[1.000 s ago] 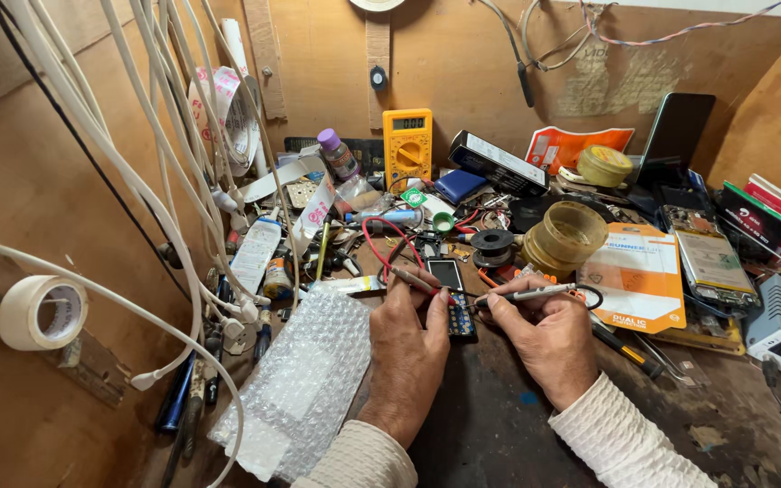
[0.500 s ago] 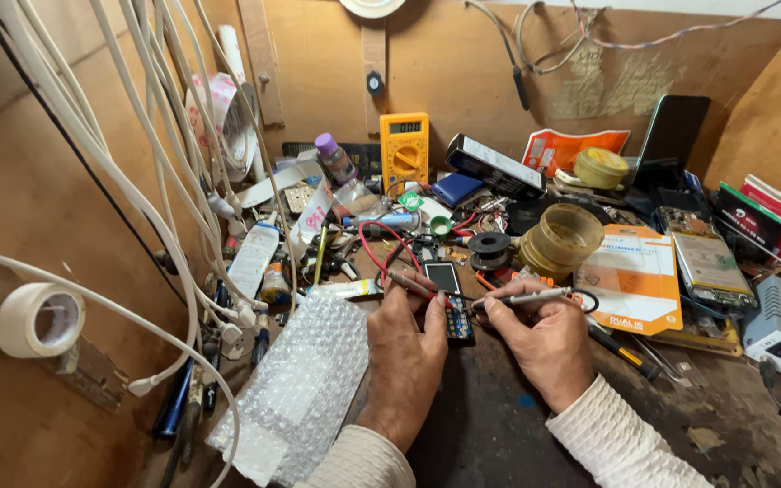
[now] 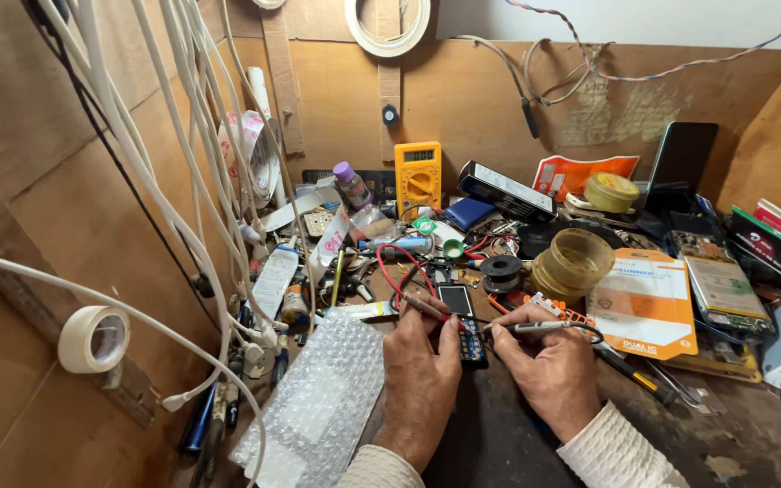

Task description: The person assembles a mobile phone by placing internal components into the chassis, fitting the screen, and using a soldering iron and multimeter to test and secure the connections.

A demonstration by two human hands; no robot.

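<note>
Cluttered workbench (image 3: 517,443), hands (image 3: 422,370) gripping probes (image 3: 535,327)

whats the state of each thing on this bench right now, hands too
left hand: holds a red probe against the small phone
right hand: holds a black probe, tip at the small phone
small phone: flat on the bench, screen dark
yellow meter: upright against the back wall
bubble wrap: lying flat by the left hand
tape roll: hanging on the left wall

Head camera — looks down, close over cluttered workbench (image 3: 499,443).
</note>
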